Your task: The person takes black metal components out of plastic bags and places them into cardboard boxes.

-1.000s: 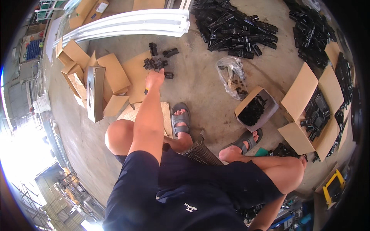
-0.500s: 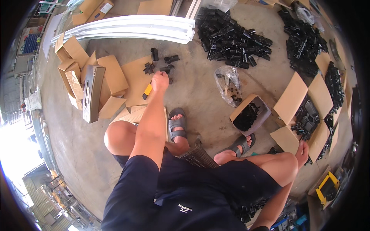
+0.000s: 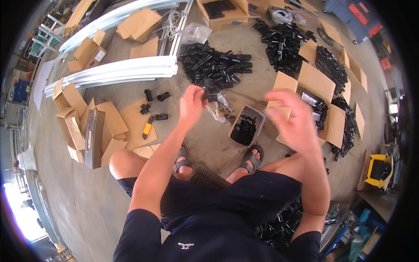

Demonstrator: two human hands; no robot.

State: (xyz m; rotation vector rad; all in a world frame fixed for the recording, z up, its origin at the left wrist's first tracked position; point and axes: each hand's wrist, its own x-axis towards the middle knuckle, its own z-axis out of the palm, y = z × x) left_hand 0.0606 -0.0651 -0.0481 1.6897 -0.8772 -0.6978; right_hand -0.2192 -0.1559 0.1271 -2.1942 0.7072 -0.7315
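Observation:
My left hand (image 3: 191, 106) is raised in front of me, its fingers closed on a black plastic fitting (image 3: 212, 90). The far pile of black fittings (image 3: 211, 65) lies beyond it. Off to the right, my right hand (image 3: 297, 120) hovers with thumb and fingers apart and nothing in it, slightly smeared by motion. Under and behind it stands an open carton (image 3: 334, 120) holding black parts with white labels. On a flat cardboard sheet (image 3: 131, 115) at left lie several loose black fittings (image 3: 161, 117) and a yellow-and-black utility knife (image 3: 148, 129).
Between my hands, near my feet, a small box (image 3: 247, 126) holds small black pieces, with a clear plastic bag (image 3: 220, 112) beside it. Another black heap (image 3: 283, 48) lies far right. White metal profiles (image 3: 118, 75) and opened cartons (image 3: 72, 113) occupy the left.
My left hand has lifted from the cardboard sheet and moved right, carrying a black fitting. My right hand has risen from beside the carton toward the middle. The view has shifted.

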